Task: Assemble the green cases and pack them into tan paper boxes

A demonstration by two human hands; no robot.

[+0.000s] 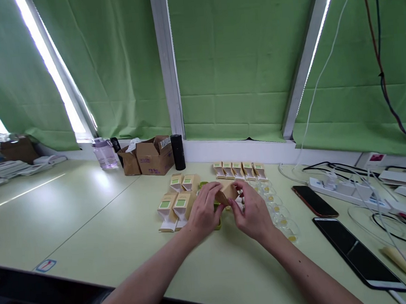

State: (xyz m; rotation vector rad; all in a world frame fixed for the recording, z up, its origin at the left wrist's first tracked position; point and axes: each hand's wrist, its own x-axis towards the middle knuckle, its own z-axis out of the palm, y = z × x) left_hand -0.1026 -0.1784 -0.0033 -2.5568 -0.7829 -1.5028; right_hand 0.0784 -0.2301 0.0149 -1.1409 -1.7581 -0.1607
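Note:
A small brown cardboard box [227, 193] is held between both hands above the table. My left hand [204, 211] grips its left side, fingers on top and thumb below. On its right side, my right hand [253, 211] pinches it with thumb and fingers. Several similar boxes with green labels [181, 203] stand just left of my left hand. Behind my hands is a row of more such boxes [237, 170]. Clear round plastic pieces with yellow centres [281, 218] lie right of my right hand. A green object, mostly hidden, shows under my hands.
At the back left stand a cardboard carton [154, 157], a black cylinder [178, 152] and a clear bottle [105, 154]. On the right lie two phones [358, 250], a white power strip [350, 193] and loose cables. Papers [11, 169] lie far left.

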